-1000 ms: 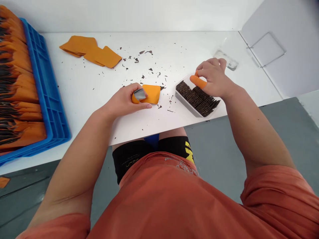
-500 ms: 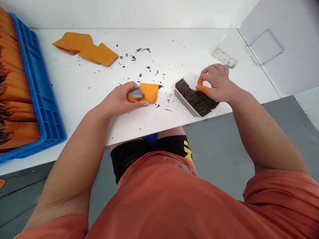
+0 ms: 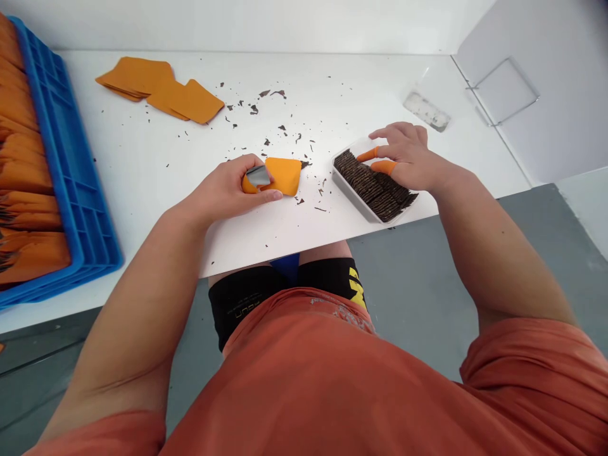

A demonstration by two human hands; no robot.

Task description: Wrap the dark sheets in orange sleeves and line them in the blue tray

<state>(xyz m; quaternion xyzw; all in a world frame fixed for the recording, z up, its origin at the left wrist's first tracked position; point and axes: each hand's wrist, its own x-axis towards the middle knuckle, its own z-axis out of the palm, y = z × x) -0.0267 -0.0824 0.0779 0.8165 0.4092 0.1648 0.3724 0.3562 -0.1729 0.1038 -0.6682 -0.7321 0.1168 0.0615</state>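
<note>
An orange pouch (image 3: 284,176) with a silvery inside is held in my left hand (image 3: 235,187), its mouth bent open by the fingers. A clear plastic box (image 3: 350,191) near the table's front edge holds rows of dark thin sheets (image 3: 375,190). My right hand (image 3: 408,158) is over the far side of this box, thumb and index finger in orange covers. Those two fingertips touch the sheets and stand apart, with nothing seen held between them.
A blue crate (image 3: 90,190) full of orange pouches stands at the left. Flat orange pouches (image 3: 142,77) lie at the back left. Dark flakes (image 3: 254,109) dot the white table. A clear lid-like piece (image 3: 426,111) and a wire frame (image 3: 507,92) are at the back right.
The thumb and index finger of my right hand have spread apart, and the index finger has reached left over the sheets. My left hand still holds the pouch in nearly the same place.
</note>
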